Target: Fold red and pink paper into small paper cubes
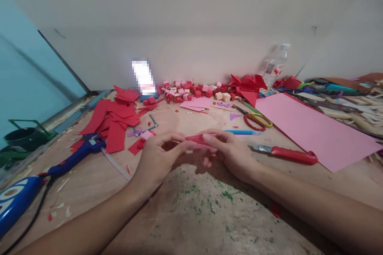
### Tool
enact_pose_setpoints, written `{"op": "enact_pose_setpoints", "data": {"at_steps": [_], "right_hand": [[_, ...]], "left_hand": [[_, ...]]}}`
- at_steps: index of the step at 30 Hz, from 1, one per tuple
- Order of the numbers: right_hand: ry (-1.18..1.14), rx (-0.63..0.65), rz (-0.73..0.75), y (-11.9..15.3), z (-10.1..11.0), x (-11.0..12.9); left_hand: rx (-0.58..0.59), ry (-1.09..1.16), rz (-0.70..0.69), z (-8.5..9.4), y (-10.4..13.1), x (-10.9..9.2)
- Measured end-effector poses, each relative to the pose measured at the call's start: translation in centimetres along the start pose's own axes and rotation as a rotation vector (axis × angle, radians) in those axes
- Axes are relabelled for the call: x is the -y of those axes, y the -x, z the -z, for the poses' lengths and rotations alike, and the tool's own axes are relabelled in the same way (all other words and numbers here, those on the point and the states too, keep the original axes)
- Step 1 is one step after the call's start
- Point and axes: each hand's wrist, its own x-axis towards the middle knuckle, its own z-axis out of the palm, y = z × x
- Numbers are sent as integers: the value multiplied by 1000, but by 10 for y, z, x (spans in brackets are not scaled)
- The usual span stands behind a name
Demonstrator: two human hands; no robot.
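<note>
A small piece of pink-red paper (pixel 197 140) is held between my two hands above the middle of the table. My left hand (pixel 160 153) pinches its left end between thumb and fingers. At the right end, the thumb and fingers of my right hand (pixel 229 149) close on the same paper. Just left of my left hand lies a little pink paper piece (pixel 146 135) on a red scrap. Behind my right hand is a blue pen (pixel 243 132), partly hidden by it. A red-handled utility knife (pixel 287 154) lies to the right, its blade pointing toward that hand.
A blue hot glue gun (pixel 77 155) with its cord lies left, near stacked red paper strips (pixel 116 117). Several small paper cubes (pixel 185 89) line the wall beside a lit phone (pixel 144 77). Scissors (pixel 257 119), a pink sheet (pixel 314 127) and a plastic bottle (pixel 275 65) are at right.
</note>
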Motion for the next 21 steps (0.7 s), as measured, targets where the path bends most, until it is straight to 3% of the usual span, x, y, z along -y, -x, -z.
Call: {"op": "enact_pose_setpoints", "data": {"at_steps": [4,7,11,18,21], "right_hand": [[-199,-100,111,1,3,-4],[-113,-83,181,1,4,-5],[-22,-125,147,0,4,-8],[-133,-174,158,-3,6,-12],[-86,-206,159,-4,7,-11]], "left_hand": [[-151,-6,-9,4,-3,0],[-182,6,-19,7,-5,0],[-167,6,14,7,-6,2],[-80,128,113,3,-1,2],[-83,80,78,3,-3,3]]}}
